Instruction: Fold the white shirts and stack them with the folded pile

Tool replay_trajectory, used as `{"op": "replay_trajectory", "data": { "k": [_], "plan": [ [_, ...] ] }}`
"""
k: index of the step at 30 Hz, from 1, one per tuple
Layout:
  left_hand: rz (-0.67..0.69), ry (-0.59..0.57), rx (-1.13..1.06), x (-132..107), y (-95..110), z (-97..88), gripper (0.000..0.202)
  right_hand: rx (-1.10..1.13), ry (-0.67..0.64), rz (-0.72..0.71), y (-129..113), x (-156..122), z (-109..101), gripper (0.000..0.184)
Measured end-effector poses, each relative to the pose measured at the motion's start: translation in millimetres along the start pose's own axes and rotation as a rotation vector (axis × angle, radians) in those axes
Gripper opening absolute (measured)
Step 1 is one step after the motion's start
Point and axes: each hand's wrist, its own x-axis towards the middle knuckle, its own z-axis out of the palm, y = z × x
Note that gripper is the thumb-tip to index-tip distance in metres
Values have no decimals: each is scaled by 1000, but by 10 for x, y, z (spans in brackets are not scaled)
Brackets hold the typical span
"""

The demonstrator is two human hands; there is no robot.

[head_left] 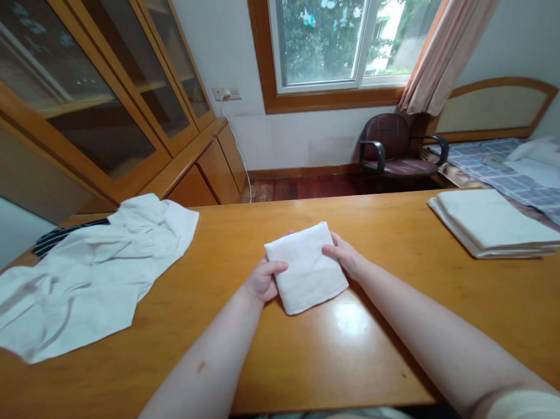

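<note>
A white cloth point(307, 271), folded into a small square, is held between my two hands over the middle of the table. My left hand point(265, 278) grips its left edge, thumb on top and fingers underneath. On the right edge, my right hand point(345, 255) pinches it the same way, with the thumb lying on the upper face. The fingers under the cloth are mostly hidden. The cloth is slightly turned, and I cannot tell whether it touches the wood.
Crumpled white fabric point(89, 272) spreads over the table's left side, with a dark striped cloth point(68, 235) behind it. A stack of folded white cloth point(494, 222) lies at the right. Beyond the wooden table point(392, 335) stand an office chair point(392, 142) and a bed point(499, 158).
</note>
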Motion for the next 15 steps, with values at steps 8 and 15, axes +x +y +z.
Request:
{"op": "replay_trajectory", "data": {
  "k": [8,15],
  "plan": [
    [-24,-69,53,-9,24,-17,84,36,-134,60,-139,-71,-34,48],
    [5,-57,137,-26,33,-25,86,-82,-346,205,-120,-121,-72,51]
  ]
}}
